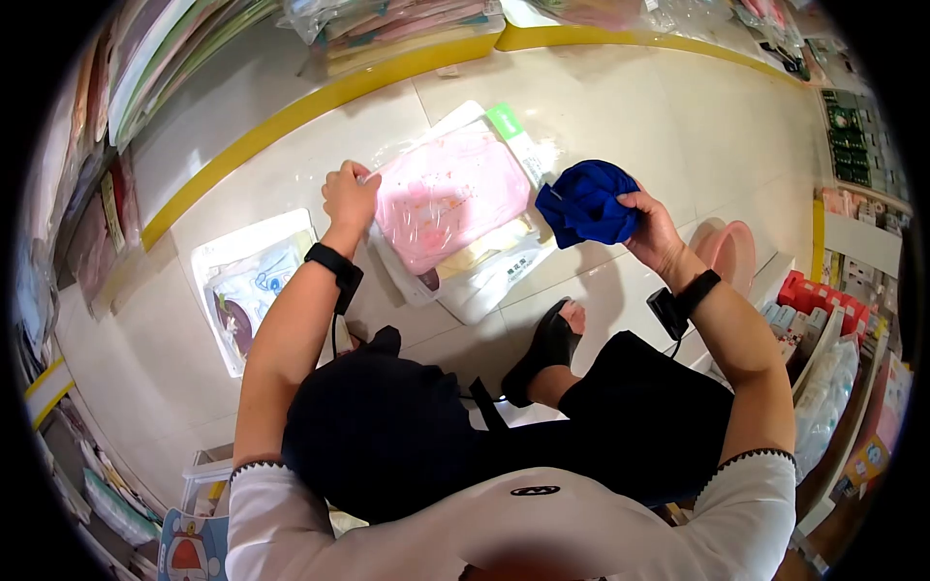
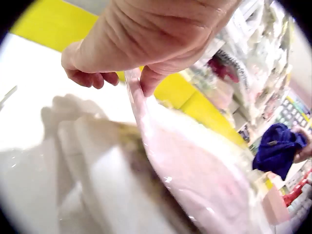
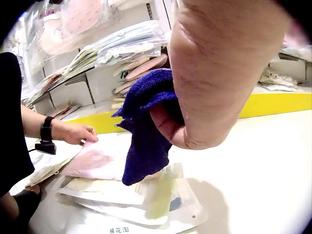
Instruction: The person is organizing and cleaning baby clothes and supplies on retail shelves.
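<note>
My left hand (image 1: pixel 351 197) pinches the left edge of a pink plastic-wrapped packet (image 1: pixel 455 189) between thumb and fingers. In the left wrist view that packet edge (image 2: pixel 141 117) is lifted and tilted. Beneath it lies a stack of white flat packages (image 1: pixel 484 290) on the floor, one with a green corner label. My right hand (image 1: pixel 654 228) grips a bunched dark blue cloth (image 1: pixel 589 203) to the right of the stack. Seen from the right wrist, the cloth (image 3: pixel 144 126) hangs down in folds from the fingers, its far part hidden by the hand.
Another white package (image 1: pixel 254 276) with a pale blue print lies on the floor at left. A pink basin (image 1: pixel 728 254) stands at right. Shelves with wrapped goods and a yellow edge strip (image 1: pixel 407 66) border the floor. My sandalled foot (image 1: pixel 542 353) is close below the stack.
</note>
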`<move>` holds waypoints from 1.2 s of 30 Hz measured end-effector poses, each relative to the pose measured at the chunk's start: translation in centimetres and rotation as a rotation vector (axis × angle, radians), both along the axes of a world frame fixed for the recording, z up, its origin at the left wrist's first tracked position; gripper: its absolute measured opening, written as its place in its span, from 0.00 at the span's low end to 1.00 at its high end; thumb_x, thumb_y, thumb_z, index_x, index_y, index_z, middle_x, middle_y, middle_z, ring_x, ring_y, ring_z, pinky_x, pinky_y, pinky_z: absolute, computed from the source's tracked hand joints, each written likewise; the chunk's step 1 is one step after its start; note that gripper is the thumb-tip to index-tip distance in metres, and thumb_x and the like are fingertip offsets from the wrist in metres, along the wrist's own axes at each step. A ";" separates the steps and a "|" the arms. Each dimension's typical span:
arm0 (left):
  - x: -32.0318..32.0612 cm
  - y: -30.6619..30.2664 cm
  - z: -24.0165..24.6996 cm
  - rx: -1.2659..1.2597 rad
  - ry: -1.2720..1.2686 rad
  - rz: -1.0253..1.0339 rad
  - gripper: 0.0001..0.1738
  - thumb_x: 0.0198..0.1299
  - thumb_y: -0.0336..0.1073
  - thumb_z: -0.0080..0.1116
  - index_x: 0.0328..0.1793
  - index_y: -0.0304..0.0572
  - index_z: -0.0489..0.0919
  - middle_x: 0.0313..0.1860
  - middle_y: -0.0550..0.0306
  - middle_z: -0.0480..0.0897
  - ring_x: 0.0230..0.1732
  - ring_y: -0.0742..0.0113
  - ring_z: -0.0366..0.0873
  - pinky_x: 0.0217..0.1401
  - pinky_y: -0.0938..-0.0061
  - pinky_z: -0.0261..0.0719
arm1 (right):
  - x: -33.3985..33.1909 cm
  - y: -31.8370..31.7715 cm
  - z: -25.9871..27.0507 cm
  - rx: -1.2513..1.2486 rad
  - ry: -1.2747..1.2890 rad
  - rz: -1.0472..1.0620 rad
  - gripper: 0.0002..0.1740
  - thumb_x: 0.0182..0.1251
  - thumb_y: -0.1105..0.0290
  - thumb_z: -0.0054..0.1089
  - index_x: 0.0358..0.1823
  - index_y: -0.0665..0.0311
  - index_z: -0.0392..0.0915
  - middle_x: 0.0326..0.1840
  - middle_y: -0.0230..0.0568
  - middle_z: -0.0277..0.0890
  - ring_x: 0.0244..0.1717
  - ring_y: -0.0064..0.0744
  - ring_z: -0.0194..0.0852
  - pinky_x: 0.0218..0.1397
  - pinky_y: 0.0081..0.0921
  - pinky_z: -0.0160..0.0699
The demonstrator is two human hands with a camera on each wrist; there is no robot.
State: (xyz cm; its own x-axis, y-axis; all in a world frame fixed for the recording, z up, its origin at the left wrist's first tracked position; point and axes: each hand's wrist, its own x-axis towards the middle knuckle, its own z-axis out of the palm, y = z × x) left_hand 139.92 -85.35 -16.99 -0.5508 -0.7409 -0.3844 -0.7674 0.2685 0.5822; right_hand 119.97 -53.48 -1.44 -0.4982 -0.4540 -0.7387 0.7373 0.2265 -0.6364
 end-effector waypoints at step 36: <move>6.8 7.3 -3.5 0.717 0.255 0.114 0.06 0.59 0.31 0.53 0.40 0.38 0.72 0.26 0.63 0.74 0.22 0.77 0.69 0.23 0.80 0.67 | 10.7 -10.5 -11.6 0.269 1.526 1.224 0.20 0.51 0.70 0.52 0.49 0.52 0.76 0.62 0.45 0.62 0.59 0.44 0.64 0.54 0.38 0.67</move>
